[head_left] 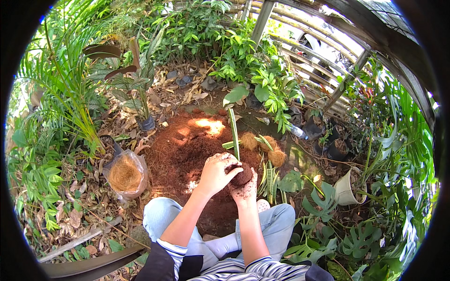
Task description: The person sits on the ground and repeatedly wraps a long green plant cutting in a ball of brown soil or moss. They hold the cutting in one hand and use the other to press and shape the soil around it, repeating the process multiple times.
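Observation:
A dark ball of moist soil or coco peat (242,175) is held between my two hands above the soil heap. From underneath and the right side, my right hand (246,191) cups it, with dirt on the fingers. My left hand (218,171) grips its upper left side, thumb across the top. A long, yellow-edged snake plant leaf cutting (233,131) stands nearly upright at the ball, its lower end partly hidden by my left fingers. Beyond my hands lie several fibre-wrapped balls (249,141), some with short leaf pieces in or against them.
Loose reddish-brown coco peat (197,151) covers the ground ahead. A clear plastic bag of coconut fibre (124,173) sits at left. More snake plant cuttings (270,182) lie right of my hands, near a white pot (348,189) and a plastic bottle (298,131). Plants and a bamboo fence (309,52) surround the spot.

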The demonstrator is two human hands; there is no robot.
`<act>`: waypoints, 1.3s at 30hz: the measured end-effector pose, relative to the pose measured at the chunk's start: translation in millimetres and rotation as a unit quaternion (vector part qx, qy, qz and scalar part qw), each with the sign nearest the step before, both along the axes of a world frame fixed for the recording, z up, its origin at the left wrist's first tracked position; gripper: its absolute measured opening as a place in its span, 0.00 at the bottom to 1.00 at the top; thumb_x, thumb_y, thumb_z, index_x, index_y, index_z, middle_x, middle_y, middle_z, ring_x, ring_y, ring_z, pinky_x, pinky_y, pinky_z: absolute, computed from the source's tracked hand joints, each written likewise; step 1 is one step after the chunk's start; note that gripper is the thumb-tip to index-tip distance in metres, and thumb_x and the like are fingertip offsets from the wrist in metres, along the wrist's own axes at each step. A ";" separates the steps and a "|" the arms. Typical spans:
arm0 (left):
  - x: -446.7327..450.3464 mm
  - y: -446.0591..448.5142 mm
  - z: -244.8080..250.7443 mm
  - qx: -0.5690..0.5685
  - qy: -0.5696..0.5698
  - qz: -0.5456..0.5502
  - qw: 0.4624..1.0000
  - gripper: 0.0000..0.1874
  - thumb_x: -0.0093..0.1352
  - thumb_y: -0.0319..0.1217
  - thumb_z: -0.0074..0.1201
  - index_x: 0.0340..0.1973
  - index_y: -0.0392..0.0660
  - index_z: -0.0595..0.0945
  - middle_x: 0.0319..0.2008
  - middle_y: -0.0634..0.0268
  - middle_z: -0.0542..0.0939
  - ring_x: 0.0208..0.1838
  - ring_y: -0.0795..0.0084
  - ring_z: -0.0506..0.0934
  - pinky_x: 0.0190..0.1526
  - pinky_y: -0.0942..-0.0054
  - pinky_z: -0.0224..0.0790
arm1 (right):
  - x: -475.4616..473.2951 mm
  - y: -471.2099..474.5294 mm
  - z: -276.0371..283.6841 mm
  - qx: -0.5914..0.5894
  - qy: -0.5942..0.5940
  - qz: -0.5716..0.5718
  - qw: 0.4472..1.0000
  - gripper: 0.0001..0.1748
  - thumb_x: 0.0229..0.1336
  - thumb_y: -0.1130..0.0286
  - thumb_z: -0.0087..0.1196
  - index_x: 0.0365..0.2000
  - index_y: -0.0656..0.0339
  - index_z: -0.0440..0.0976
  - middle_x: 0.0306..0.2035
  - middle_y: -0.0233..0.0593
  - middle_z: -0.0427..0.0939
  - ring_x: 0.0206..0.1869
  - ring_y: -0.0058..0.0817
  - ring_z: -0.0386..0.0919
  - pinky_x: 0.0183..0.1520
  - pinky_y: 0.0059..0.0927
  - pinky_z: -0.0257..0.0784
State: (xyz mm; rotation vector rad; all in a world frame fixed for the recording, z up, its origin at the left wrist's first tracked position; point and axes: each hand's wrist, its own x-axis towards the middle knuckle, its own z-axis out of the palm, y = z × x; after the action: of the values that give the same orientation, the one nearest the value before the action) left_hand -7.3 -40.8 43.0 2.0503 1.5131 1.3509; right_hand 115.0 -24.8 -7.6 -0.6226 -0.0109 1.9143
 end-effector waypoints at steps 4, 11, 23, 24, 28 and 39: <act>3.0 -0.5 1.4 0.014 -0.080 0.004 0.997 0.07 0.61 0.30 0.57 0.31 0.39 0.81 0.33 0.59 0.78 0.37 0.57 0.75 0.46 0.64 0.68 | -0.5 0.8 -0.4 -0.009 -0.001 -0.002 1.000 0.24 0.61 0.49 0.36 0.44 0.56 0.70 0.45 0.39 0.75 0.49 0.34 0.73 0.53 0.41 0.69; 4.8 -4.8 -2.3 -0.023 -0.045 -0.056 0.997 0.08 0.62 0.30 0.56 0.34 0.40 0.81 0.33 0.58 0.77 0.40 0.56 0.74 0.47 0.63 0.67 | 1.4 0.3 -2.1 0.007 0.021 0.000 1.000 0.24 0.61 0.50 0.36 0.44 0.57 0.71 0.45 0.39 0.75 0.49 0.34 0.74 0.52 0.39 0.70; 3.5 -1.9 -5.5 -0.030 -0.064 -0.052 0.996 0.07 0.61 0.27 0.57 0.33 0.37 0.81 0.32 0.57 0.77 0.39 0.58 0.75 0.44 0.66 0.69 | 2.1 1.5 -5.7 -0.008 0.009 -0.012 1.000 0.24 0.60 0.50 0.36 0.44 0.57 0.70 0.46 0.39 0.74 0.49 0.36 0.73 0.53 0.43 0.69; 3.4 -1.8 -4.9 -0.035 -0.069 -0.054 0.996 0.07 0.61 0.27 0.56 0.33 0.37 0.81 0.33 0.56 0.77 0.39 0.57 0.74 0.45 0.66 0.68 | 2.3 1.2 -5.9 -0.008 0.008 -0.008 1.000 0.24 0.60 0.50 0.36 0.44 0.57 0.70 0.46 0.39 0.74 0.50 0.36 0.73 0.53 0.43 0.69; 1.8 -1.5 -3.2 -0.050 -0.108 -0.013 0.993 0.06 0.61 0.26 0.56 0.32 0.36 0.81 0.32 0.55 0.77 0.37 0.56 0.75 0.43 0.67 0.69 | 2.1 1.6 -7.6 0.004 0.017 0.001 1.000 0.25 0.60 0.50 0.36 0.45 0.57 0.70 0.47 0.40 0.74 0.51 0.37 0.72 0.54 0.44 0.68; 2.1 15.5 -36.9 -0.179 -0.439 0.052 0.879 0.17 0.68 0.39 0.51 0.49 0.46 0.74 0.45 0.68 0.75 0.49 0.72 0.71 0.50 0.73 0.62 | -1.6 3.7 -8.7 -0.050 0.030 -0.046 0.997 0.25 0.60 0.50 0.41 0.46 0.60 0.67 0.44 0.47 0.73 0.46 0.42 0.73 0.52 0.49 0.70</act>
State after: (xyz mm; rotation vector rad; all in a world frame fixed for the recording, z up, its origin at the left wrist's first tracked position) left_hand -5.2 -25.4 6.1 0.9072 1.2911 1.5656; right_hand 113.4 -21.1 -16.3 -0.6218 0.1509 1.8522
